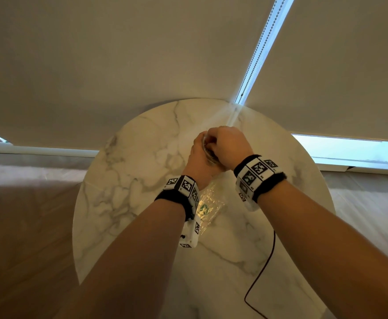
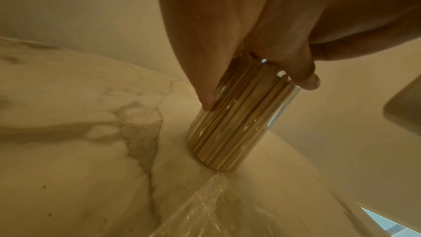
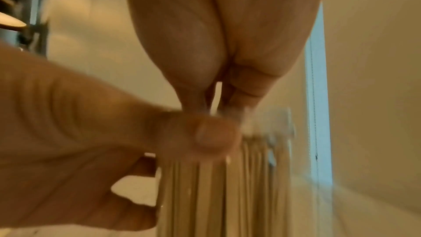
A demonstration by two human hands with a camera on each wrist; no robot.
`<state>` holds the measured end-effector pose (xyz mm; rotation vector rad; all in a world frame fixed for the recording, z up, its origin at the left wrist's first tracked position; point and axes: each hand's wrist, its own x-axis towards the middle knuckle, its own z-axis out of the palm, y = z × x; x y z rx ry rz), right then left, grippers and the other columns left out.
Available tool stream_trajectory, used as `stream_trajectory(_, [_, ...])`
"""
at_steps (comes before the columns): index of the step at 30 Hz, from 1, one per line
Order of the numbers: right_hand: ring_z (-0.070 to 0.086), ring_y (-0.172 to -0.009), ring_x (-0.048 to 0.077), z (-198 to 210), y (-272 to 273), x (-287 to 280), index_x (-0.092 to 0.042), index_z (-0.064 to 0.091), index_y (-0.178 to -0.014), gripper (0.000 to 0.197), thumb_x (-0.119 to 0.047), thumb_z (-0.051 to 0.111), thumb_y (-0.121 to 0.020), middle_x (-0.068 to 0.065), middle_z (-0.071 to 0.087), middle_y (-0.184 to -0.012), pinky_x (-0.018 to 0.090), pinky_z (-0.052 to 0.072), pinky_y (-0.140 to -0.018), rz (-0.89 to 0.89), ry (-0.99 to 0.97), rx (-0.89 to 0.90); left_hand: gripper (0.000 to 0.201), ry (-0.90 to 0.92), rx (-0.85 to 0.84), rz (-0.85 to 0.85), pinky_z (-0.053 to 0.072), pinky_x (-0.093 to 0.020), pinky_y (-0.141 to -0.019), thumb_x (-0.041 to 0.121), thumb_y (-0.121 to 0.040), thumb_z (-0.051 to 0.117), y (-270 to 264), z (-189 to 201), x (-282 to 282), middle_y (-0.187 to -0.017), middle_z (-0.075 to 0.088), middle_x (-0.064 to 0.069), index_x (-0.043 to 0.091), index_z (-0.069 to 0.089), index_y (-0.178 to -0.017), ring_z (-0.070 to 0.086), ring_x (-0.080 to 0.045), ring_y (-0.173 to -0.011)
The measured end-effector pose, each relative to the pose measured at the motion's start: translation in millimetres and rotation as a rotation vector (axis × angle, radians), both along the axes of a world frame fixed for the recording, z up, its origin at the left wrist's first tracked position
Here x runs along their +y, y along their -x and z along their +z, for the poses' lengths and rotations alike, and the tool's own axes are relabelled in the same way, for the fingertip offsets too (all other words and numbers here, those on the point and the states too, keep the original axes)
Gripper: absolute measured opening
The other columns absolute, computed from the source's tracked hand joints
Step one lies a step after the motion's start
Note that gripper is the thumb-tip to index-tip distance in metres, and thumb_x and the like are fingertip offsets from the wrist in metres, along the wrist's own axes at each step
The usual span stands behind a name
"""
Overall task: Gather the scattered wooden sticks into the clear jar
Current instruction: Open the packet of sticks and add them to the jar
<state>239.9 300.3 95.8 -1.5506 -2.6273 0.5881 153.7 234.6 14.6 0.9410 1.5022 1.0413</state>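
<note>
A clear jar [image 2: 239, 123] packed with upright wooden sticks [image 2: 227, 132] stands on the round marble table [image 1: 130, 180]. My left hand [image 1: 197, 155] grips the jar's upper part, thumb on one side and fingers [image 2: 307, 80] on the other. My right hand [image 1: 225, 143] hovers over the jar's mouth with its fingertips [image 3: 241, 95] bunched in a pinch on the stick tops. In the head view the hands hide most of the jar [image 1: 208, 155]. The right wrist view shows the left thumb [image 3: 209, 136] on the rim above the sticks [image 3: 227, 195]. No loose sticks show on the table.
A crumpled clear plastic bag [image 1: 208, 206] lies on the table just in front of the jar, under my left wrist. A thin dark cable [image 1: 264, 268] trails over the near right part. Blinds and a bead chain [image 1: 255, 56] hang behind the table's far edge.
</note>
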Motion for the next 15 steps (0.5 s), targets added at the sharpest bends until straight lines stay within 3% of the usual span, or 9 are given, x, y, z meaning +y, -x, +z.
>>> stream_trajectory(2, [0.063,-0.089,0.023,2,-1,3,-0.016,0.070,-0.096,0.011,-0.016,0.059,-0.095,0.004,0.065,-0.090,0.030,0.051,-0.077,-0.050,0.032,0.053,0.122,-0.007,-0.038,0.012,0.049,-0.048,-0.109,0.045,-0.042,0.090,0,1,0,-0.147,0.043,-0.001,0.045,0.022,-0.144,0.052,-0.022,-0.133])
stream_trajectory(4, [0.058,-0.087,0.019,6,-5,8,-0.016,0.070,-0.095,0.013,-0.025,0.062,-0.096,0.002,0.062,-0.090,0.027,0.045,-0.074,-0.057,0.014,0.051,0.124,0.005,-0.035,0.018,0.050,-0.047,-0.108,0.047,-0.041,0.092,-1,5,-1,-0.146,0.045,-0.001,0.045,0.022,-0.143,0.053,-0.022,-0.131])
stream_trajectory(6, [0.052,-0.085,0.017,7,-10,10,-0.015,0.070,-0.097,0.013,-0.026,0.064,-0.094,0.002,0.058,-0.092,0.026,0.040,-0.073,-0.025,-0.015,-0.038,0.125,0.009,-0.033,0.019,0.050,-0.047,-0.108,0.049,-0.040,0.092,0,6,-2,-0.146,0.046,-0.002,0.045,0.022,-0.144,0.054,-0.022,-0.131])
stream_trajectory(9, [0.054,-0.080,0.018,3,-14,4,-0.014,0.074,-0.107,0.019,-0.020,0.060,-0.095,0.005,0.063,-0.094,0.026,0.042,-0.070,0.025,0.004,-0.181,0.125,0.003,0.018,0.011,0.050,-0.047,-0.107,0.050,-0.043,0.088,0,10,-4,-0.145,0.045,-0.005,0.041,0.020,-0.147,0.054,-0.023,-0.129])
stream_trajectory(12, [0.057,-0.084,0.019,8,-18,-4,-0.015,0.072,-0.110,0.020,-0.022,0.059,-0.096,0.006,0.067,-0.100,0.026,0.042,-0.073,0.006,-0.013,-0.095,0.127,0.033,0.035,0.009,0.048,-0.046,-0.109,0.049,-0.042,0.087,0,18,-4,-0.145,0.045,-0.005,0.036,0.020,-0.149,0.053,-0.024,-0.130])
stream_trajectory(15, [0.057,-0.086,0.022,20,-30,-21,-0.013,0.070,-0.111,0.021,-0.025,0.059,-0.097,0.005,0.063,-0.100,0.027,0.042,-0.074,-0.032,-0.129,0.094,0.147,0.133,0.013,-0.046,0.038,-0.041,-0.117,0.033,-0.054,0.098,5,24,-13,-0.157,0.038,-0.009,0.024,-0.003,-0.161,0.043,-0.027,-0.142])
